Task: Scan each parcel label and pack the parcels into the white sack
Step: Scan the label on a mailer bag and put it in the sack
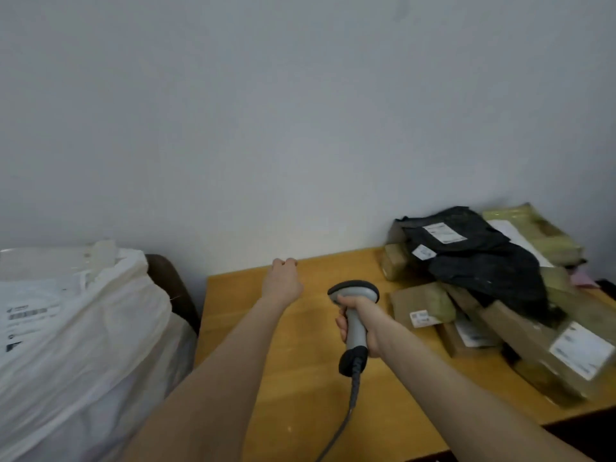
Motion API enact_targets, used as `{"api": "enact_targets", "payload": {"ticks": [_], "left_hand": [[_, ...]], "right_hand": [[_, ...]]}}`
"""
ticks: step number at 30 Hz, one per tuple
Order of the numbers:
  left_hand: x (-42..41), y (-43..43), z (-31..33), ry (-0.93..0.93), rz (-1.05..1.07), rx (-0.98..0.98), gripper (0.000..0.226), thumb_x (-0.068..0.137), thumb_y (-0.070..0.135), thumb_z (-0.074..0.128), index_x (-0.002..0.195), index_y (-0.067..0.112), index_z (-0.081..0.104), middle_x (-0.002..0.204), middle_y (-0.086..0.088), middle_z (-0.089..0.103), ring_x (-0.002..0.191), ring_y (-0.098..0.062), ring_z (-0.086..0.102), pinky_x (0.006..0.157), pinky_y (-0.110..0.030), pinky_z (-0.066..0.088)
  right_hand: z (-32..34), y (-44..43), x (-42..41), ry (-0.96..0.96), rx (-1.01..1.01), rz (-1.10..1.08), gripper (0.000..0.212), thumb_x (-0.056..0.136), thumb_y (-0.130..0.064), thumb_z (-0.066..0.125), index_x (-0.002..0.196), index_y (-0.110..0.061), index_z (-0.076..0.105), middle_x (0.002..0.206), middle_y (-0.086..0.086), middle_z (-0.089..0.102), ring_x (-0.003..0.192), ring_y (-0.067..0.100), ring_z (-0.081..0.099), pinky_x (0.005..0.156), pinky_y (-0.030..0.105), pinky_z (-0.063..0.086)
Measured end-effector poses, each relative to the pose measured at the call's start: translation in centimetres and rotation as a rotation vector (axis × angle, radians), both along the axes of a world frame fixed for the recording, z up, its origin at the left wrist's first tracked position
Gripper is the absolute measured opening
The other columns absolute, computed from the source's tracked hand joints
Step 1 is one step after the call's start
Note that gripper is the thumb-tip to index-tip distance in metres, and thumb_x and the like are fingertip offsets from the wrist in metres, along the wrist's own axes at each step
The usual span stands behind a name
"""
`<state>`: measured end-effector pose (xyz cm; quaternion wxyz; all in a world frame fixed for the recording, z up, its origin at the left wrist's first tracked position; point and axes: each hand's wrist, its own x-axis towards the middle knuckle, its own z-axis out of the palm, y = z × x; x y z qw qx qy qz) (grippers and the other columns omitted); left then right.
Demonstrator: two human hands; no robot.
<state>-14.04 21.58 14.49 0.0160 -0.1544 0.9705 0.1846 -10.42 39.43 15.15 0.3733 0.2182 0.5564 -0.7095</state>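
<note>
The task looks partly done. The white sack, well to the left of the scanner, bulges, and at least one printed label shows at its near side, so some parcels seem to be packed already. How many, I cannot tell.

A good deal is left. A heap of parcels lies on the tabletop just to the right of the scanner, brown wrapped ones with a black bag parcel lying across their top. Several white labels face up, the nearest one close beside the scanner's head. No parcel is in hand, so this looks like the gap between two parcels.

The right hand grips the scanner by its handle, its fingers wrapped closely round it, the head pointing away and the cable hanging down towards the person.

The left hand reaches out left of the scanner and beyond it, above the tabletop's far edge. Its fingers are curled in, and nothing shows in them.
</note>
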Motion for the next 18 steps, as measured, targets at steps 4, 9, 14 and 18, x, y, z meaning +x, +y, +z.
{"api": "enact_targets", "payload": {"ticks": [4,9,14,18], "left_hand": [[-2.1,11.1,-0.7,-0.005,-0.104,0.019,0.05,0.093,0.017,0.054,0.141,0.014,0.039,0.141,-0.012,0.04,0.128,-0.028,0.043,0.101,-0.035,0.04],[-3.9,21.8,-1.5,-0.031,-0.211,0.017,0.049,0.092,0.02,0.054,0.14,0.017,0.041,0.137,-0.012,0.041,0.127,-0.028,0.043,0.1,-0.037,0.038],[-6.8,28.2,-2.5,-0.051,-0.36,0.028,0.057,0.088,0.023,0.063,0.14,0.021,0.041,0.137,-0.008,0.041,0.124,-0.026,0.047,0.101,-0.036,0.043],[-10.3,31.7,-4.3,-0.075,-0.54,-0.015,0.064,0.085,0.02,0.066,0.142,0.026,0.038,0.139,-0.003,0.037,0.123,-0.023,0.044,0.093,-0.037,0.048]], "right_hand": [[-0.6,10.6,-0.7,0.028,0.088,-0.092,0.026,0.095,-0.024,0.059,0.078,-0.007,0.051,0.05,0.005,0.053,0.032,0.013,0.047,0.038,0.022,0.039],[-0.8,20.8,-1.9,0.08,0.181,-0.264,0.02,0.094,-0.021,0.061,0.087,-0.004,0.053,0.058,0.008,0.053,0.041,0.015,0.048,0.041,0.024,0.039],[-0.6,28.1,-4.6,0.108,0.213,-0.443,0.02,0.09,-0.017,0.066,0.093,0.0,0.055,0.059,0.012,0.056,0.044,0.019,0.051,0.039,0.024,0.043],[-0.9,32.2,-8.2,0.12,0.239,-0.549,0.022,0.09,-0.015,0.065,0.102,0.001,0.055,0.062,0.015,0.059,0.045,0.02,0.051,0.045,0.028,0.043]]}}
